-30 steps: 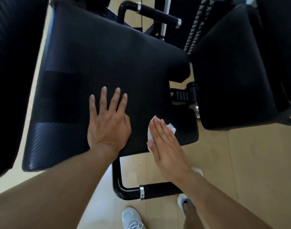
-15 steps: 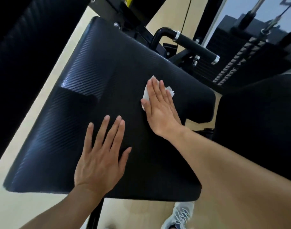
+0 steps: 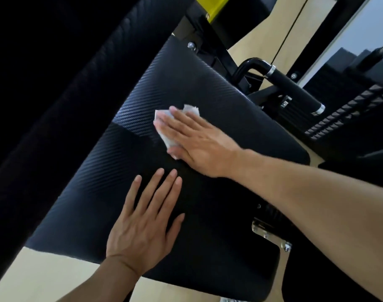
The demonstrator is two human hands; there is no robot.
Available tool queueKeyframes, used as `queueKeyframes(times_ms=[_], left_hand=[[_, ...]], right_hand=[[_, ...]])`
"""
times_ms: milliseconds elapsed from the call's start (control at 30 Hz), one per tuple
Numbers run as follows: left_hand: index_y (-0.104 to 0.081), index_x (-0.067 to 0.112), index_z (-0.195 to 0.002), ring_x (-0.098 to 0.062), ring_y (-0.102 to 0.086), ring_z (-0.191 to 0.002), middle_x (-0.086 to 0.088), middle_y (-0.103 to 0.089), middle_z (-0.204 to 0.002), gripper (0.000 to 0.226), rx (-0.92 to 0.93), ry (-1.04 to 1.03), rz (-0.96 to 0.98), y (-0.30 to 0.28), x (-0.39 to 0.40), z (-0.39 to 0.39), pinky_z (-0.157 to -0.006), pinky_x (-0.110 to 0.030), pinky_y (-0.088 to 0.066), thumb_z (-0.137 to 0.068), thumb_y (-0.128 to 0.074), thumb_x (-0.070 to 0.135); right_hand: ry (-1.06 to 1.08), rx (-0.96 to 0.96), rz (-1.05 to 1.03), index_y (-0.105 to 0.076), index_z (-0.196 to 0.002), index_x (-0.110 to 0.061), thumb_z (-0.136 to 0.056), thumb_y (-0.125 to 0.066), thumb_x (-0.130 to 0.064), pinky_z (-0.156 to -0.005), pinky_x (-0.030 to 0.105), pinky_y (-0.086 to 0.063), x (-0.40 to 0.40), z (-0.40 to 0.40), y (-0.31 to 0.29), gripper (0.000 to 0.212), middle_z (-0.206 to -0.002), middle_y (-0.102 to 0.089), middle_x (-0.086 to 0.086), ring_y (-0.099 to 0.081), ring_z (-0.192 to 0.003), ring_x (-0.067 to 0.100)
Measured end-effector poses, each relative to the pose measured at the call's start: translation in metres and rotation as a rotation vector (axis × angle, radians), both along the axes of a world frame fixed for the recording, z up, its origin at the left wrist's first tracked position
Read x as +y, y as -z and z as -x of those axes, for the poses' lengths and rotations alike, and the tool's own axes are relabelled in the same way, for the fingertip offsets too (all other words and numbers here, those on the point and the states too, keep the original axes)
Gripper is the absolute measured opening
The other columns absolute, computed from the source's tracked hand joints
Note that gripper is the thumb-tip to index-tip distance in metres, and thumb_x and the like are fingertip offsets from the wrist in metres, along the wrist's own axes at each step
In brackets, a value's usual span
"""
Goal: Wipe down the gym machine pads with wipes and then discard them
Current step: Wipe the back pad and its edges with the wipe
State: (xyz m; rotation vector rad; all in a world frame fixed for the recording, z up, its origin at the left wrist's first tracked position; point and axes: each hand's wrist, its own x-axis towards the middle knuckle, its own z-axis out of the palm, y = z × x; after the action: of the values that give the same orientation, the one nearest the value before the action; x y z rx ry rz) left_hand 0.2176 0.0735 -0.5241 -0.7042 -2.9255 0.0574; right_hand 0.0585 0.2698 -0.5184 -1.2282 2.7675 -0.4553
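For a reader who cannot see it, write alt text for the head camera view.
A person's right hand presses a white wipe flat on a black textured seat pad, while the left hand rests flat nearer the pad's front. A black handle sits beyond.

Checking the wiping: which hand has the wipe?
The right hand, pressing the white wipe flat on the pad; the left hand rests bare.

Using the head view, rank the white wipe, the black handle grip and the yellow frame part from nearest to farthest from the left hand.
1. white wipe: just beyond the left hand, under the right hand.
2. black handle grip: past the pad's far right edge.
3. yellow frame part: at the top, above the pad.
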Motion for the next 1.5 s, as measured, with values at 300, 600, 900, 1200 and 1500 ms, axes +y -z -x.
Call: queueKeyframes(times_ms=[300, 600, 900, 1200, 1500], left_hand=[[-0.015, 0.010, -0.163, -0.026, -0.008, -0.158, -0.008, -0.014, -0.170, 0.071, 0.042, -0.039, -0.001, -0.001, 0.001, 0.004, -0.127, -0.053, -0.003, -0.105, -0.035, 0.049], [-0.042, 0.009, -0.151, -0.024, -0.021, -0.155, -0.009, -0.040, -0.160, 0.051, 0.121, -0.371, -0.407, -0.013, -0.010, -0.052, -0.128, -0.050, -0.002, -0.104, -0.045, 0.029], [-0.016, 0.008, -0.161, -0.023, -0.002, -0.158, -0.010, -0.011, -0.170, 0.072, 0.058, -0.843, -0.566, 0.014, -0.018, -0.158, -0.126, -0.055, -0.004, -0.101, -0.042, 0.037], [-0.020, 0.005, -0.160, -0.021, -0.011, -0.158, -0.008, -0.021, -0.168, 0.067, 0.058, -0.856, -0.682, 0.022, -0.016, -0.160, -0.127, -0.051, -0.008, -0.099, -0.032, 0.029], [-0.025, 0.004, -0.158, -0.019, -0.016, -0.156, -0.008, -0.024, -0.167, 0.070, 0.046, -0.877, -0.771, 0.022, -0.017, -0.160, -0.128, -0.048, -0.009, -0.092, -0.036, 0.021]], right_hand=[[0.499, -0.204, 0.090, 0.010, -0.163, -0.019, -0.110, -0.013, -0.047, -0.122, 0.036, 0.019, -0.043, 0.034, -0.001, 0.065, -0.171, 0.017, -0.001, 0.022, -0.156, 0.020], [0.381, -0.175, 0.084, 0.015, -0.161, -0.022, -0.105, -0.002, -0.057, -0.129, 0.044, 0.005, -0.058, -0.155, 0.027, 0.068, -0.170, 0.019, -0.001, 0.025, -0.155, 0.016], [0.378, -0.109, 0.019, 0.003, -0.164, -0.017, -0.111, -0.012, -0.048, -0.128, 0.044, -0.001, -0.061, -0.272, 0.044, 0.064, -0.173, 0.009, 0.001, 0.011, -0.159, 0.021], [0.146, -0.040, 0.018, 0.004, -0.163, -0.016, -0.109, -0.011, -0.050, -0.128, 0.042, 0.009, -0.149, -0.184, 0.003, 0.067, -0.173, 0.009, 0.003, 0.015, -0.158, 0.024], [-0.032, 0.064, -0.056, 0.002, -0.164, -0.016, -0.110, -0.015, -0.053, -0.129, 0.046, -0.005, -0.095, -0.213, 0.023, 0.068, -0.173, 0.004, 0.004, 0.008, -0.159, 0.023]])
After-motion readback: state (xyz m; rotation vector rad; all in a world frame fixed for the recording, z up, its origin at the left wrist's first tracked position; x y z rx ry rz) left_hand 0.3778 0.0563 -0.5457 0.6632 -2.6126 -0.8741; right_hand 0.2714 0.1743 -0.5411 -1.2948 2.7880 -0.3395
